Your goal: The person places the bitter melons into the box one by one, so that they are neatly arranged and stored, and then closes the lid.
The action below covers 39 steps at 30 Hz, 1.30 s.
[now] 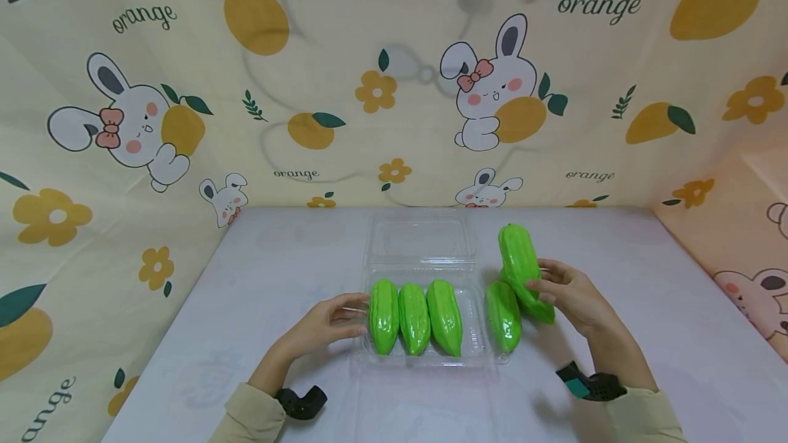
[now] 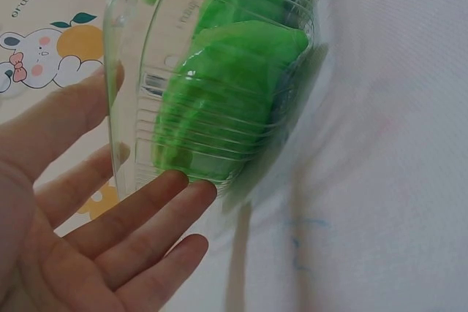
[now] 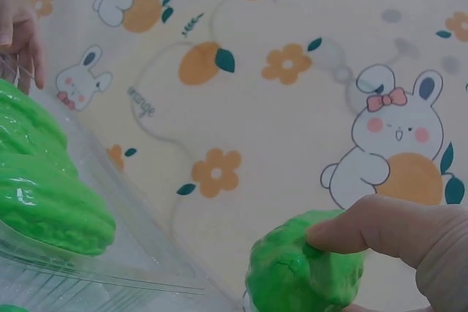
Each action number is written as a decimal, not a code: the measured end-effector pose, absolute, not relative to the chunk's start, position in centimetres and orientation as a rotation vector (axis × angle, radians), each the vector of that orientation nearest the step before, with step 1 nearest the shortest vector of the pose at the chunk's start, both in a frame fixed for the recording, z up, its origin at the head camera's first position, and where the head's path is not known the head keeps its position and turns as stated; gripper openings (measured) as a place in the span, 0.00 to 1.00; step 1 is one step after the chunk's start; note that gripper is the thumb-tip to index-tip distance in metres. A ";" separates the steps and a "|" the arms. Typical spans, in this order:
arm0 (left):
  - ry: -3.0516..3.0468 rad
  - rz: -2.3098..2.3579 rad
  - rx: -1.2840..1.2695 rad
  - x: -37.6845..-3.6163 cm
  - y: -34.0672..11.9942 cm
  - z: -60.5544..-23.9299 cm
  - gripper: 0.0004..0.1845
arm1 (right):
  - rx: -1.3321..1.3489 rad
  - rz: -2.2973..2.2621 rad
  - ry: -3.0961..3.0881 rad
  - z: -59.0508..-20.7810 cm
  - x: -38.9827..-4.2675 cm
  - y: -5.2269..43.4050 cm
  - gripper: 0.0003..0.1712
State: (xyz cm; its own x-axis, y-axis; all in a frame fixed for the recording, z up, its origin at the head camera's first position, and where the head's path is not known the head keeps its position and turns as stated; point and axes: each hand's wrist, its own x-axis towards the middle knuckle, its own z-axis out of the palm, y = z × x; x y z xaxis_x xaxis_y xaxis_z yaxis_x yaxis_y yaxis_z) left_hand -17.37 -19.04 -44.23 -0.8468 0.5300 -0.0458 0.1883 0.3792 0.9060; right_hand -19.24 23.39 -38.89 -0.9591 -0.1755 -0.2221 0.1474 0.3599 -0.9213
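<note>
Item: clear tray (image 1: 425,359), three gourds inside. My left hand (image 1: 326,323), fingers straight, is bracing its left wall; my right hand (image 1: 569,296) is pinching a fourth gourd (image 1: 520,269) just right of the tray.

A glossy green ridged gourd (image 1: 522,272) is held tilted above the table, just right of a clear plastic box (image 1: 477,306) containing three similar gourds.

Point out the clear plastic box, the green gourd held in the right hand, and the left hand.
clear plastic box (image 1: 421,241): head view, its open lid at the back.
held gourd (image 1: 518,260): head view, upper body above the fingers.
left hand (image 1: 329,323): head view, back of the hand beside the box.
</note>
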 end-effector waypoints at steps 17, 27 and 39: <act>2.327 1.449 0.635 -17.4 -19.1 -44.2 0.32 | -0.102 -1.548 2.356 -38.4 -18.7 22.5 0.42; 2.314 1.458 0.632 -17.3 -19.1 -44.3 0.32 | -0.123 -1.531 2.361 -38.2 -18.5 22.0 0.41; 2.324 1.454 0.635 -17.3 -19.1 -44.3 0.32 | -0.150 -1.547 2.355 -38.4 -18.4 21.5 0.42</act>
State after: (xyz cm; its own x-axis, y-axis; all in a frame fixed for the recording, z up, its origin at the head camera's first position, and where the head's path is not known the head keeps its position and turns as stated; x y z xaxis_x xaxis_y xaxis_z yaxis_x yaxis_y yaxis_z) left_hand -17.33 -19.08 -44.29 -0.8476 0.5292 -0.0385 0.1969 0.3810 0.9034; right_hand -18.43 21.50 -38.41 -0.9436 -0.2592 -0.2060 0.0861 0.4087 -0.9086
